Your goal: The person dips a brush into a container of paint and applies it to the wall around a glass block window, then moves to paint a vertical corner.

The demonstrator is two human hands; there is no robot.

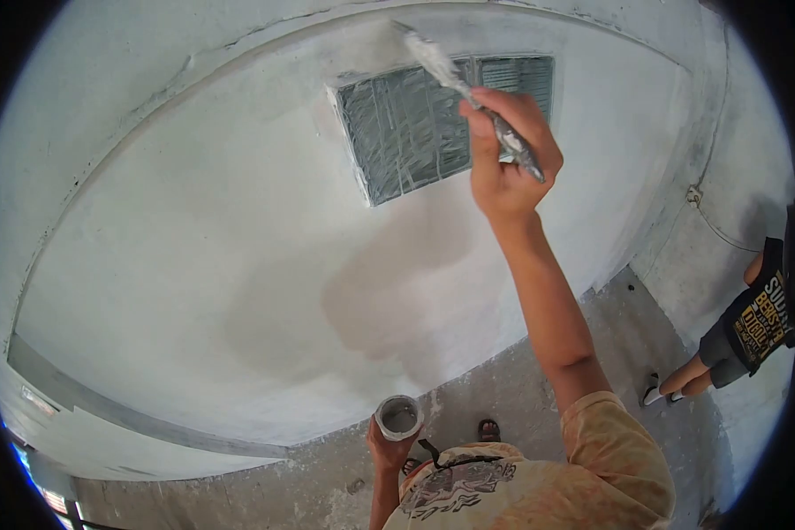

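A paint-smeared brush (446,75) is pinched in my right hand (514,155), raised in front of a covered window (406,132). Its whitish bristle end points up and left, over the wall above the window's upper edge; contact with the wall cannot be made out. Low in the view, my left hand (389,449) holds a small round container (399,418) from its left side, mouth up, with greyish contents inside. White paint marks the window's left frame edge.
A whitish wall (177,256) fills most of the view. Another person (738,331) in a dark printed shirt stands at the right. An outlet with a cable (694,195) is on the right wall. The grey floor (495,397) has pale spots.
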